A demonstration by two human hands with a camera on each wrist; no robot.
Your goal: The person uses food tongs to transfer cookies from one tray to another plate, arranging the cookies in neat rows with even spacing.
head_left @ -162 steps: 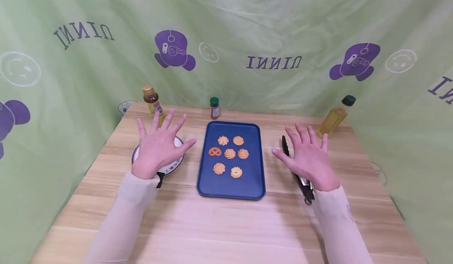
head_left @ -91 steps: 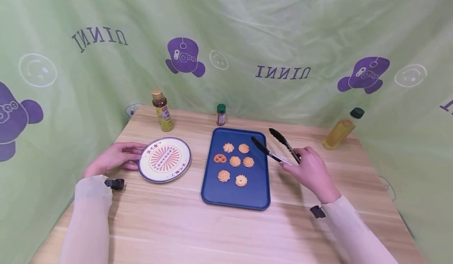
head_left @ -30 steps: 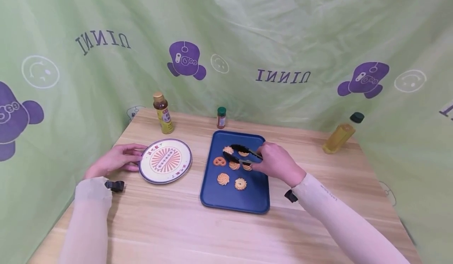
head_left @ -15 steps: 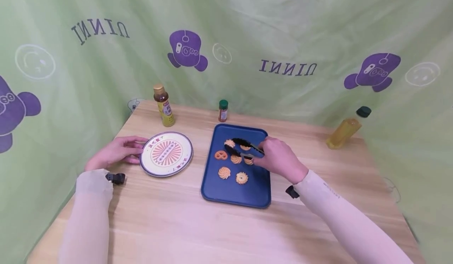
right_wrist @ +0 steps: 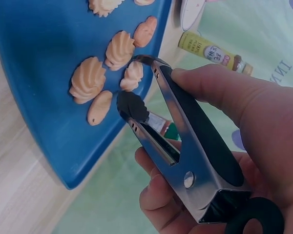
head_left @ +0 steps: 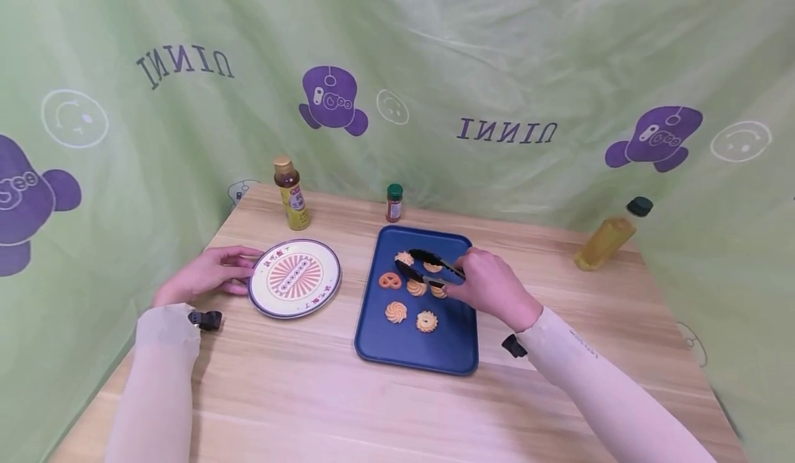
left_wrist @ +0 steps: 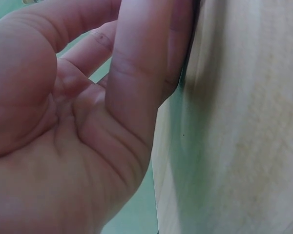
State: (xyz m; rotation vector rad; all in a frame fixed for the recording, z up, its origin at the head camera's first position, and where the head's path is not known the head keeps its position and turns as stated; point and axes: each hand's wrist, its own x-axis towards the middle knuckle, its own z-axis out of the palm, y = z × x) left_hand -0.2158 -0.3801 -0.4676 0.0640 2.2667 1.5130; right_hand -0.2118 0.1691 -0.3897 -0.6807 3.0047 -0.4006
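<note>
In the head view my right hand [head_left: 495,286] grips a pair of tongs [right_wrist: 185,146] with black pads and steel arms. Its parted tips reach over the blue tray [head_left: 416,356], one on either side of the star-shaped cookie [head_left: 404,258] at the back left. The right wrist view shows that same piped cookie [right_wrist: 132,76] between the tips. Around it lie a pretzel [head_left: 390,281], a flat round cookie and several swirled ones, such as the front-left swirl [head_left: 395,312]. My left hand [head_left: 208,274] rests at the left rim of a white patterned plate [head_left: 295,279], fingers loosely bent.
A brown sauce bottle [head_left: 292,197] stands behind the plate. Behind the tray is a small green-capped spice jar [head_left: 394,204]. An oil bottle [head_left: 605,242] stands at the back right. A green printed curtain [head_left: 397,28] borders the wooden table [head_left: 298,394].
Both hands were spread over the table at first. The left went to the plate's rim; the right took the tongs from the table's right side and brought them leftward over the tray.
</note>
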